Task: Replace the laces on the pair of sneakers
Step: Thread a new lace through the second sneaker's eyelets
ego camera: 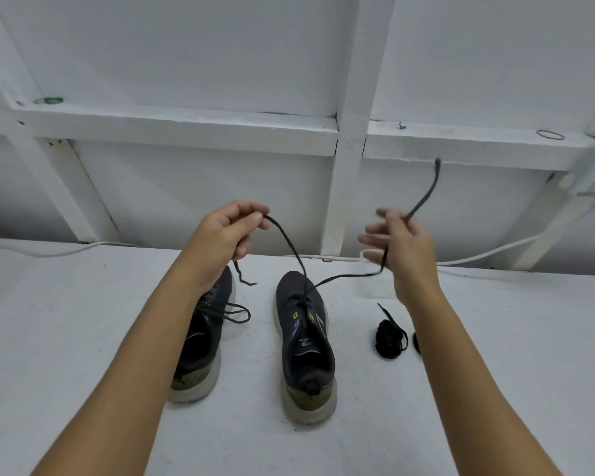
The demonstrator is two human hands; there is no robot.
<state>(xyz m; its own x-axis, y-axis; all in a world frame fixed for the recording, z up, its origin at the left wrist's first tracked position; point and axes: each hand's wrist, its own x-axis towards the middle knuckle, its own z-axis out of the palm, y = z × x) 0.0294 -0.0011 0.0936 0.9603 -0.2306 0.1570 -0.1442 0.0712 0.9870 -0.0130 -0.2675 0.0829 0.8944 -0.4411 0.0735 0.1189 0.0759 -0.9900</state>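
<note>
Both hands are raised above the white bench. Left hand pinches one end of the dark lace between thumb and curled fingers. Right hand is blurred; its fingers are spread and the other end crosses its palm, so its grip I cannot tell. This lace runs down to the right sneaker, at 6 o'clock from the hands. At 9 o'clock of it stands the left sneaker, at 3 o'clock a black lace bundle.

Left sneaker partly behind the forearm — right hand motion-blurred, grip unclear.
</note>
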